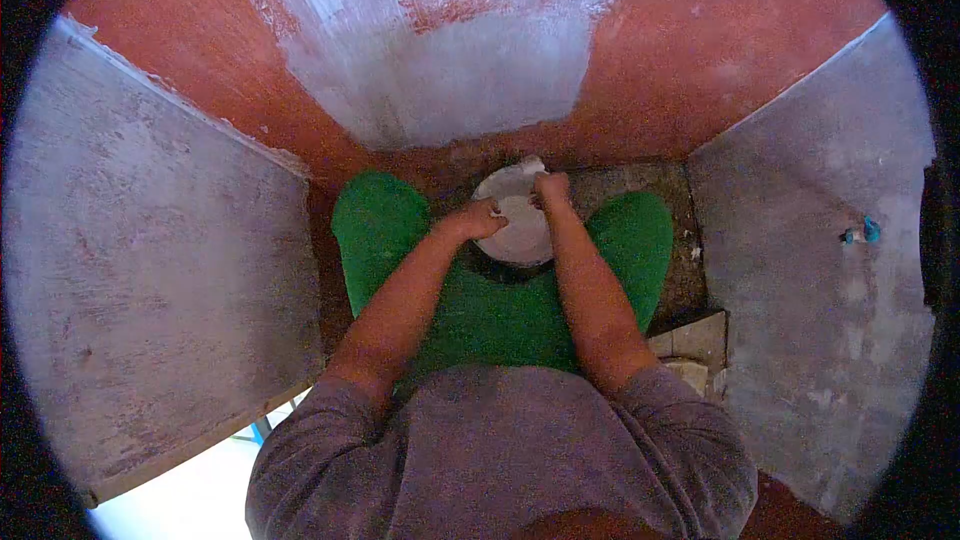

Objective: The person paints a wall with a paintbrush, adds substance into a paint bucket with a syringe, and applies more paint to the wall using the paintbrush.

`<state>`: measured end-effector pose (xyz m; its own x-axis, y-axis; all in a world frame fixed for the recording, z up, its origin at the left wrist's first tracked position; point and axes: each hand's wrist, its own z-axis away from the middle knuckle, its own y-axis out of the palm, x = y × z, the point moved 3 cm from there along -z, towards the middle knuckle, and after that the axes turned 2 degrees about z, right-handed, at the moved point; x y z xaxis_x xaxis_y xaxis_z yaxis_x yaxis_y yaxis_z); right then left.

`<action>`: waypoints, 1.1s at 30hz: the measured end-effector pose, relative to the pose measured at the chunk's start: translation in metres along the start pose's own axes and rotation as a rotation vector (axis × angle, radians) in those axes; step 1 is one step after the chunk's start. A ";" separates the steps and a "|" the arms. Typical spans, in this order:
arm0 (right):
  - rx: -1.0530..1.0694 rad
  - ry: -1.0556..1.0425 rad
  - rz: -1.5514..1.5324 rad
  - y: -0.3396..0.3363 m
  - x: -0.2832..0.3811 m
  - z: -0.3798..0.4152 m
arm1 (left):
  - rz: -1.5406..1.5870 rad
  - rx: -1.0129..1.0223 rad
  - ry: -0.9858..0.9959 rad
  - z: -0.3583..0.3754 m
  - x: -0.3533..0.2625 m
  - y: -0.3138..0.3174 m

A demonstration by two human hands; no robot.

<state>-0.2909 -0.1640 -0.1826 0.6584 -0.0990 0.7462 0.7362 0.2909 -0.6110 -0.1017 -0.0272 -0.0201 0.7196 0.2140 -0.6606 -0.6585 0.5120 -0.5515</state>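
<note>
A round bucket (516,258) with whitish liquid in it stands between my knees. My left hand (480,220) is closed on the bucket's left rim, the thumb reaching over the inside. My right hand (551,190) is closed at the upper right of the bucket. Beside its fingers a small pale piece (531,166) sticks up at the far rim; its kind is too blurred to tell. The wall (440,80) in front is red, with a broad white painted patch that looks wet and streaky higher up.
Grey-white walls (160,210) close in on the left and right. A small blue tap (870,230) juts from the right wall. Behind my right knee is a low tiled ledge (700,335). Bright light enters through an opening (190,490) at lower left.
</note>
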 end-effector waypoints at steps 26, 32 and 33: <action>-0.176 -0.269 -0.744 -0.130 0.295 0.136 | -0.096 -0.003 0.095 -0.008 -0.005 0.003; -0.337 -0.156 -0.348 -0.049 0.183 0.088 | -0.067 0.012 0.044 0.009 -0.015 -0.008; -0.289 -0.056 -0.385 -0.051 0.191 0.100 | -0.073 0.020 0.045 0.011 -0.016 -0.009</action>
<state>-0.2181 -0.1024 0.0172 0.3258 -0.0942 0.9407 0.9433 -0.0342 -0.3301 -0.1050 -0.0260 0.0004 0.7547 0.1379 -0.6414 -0.5998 0.5412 -0.5894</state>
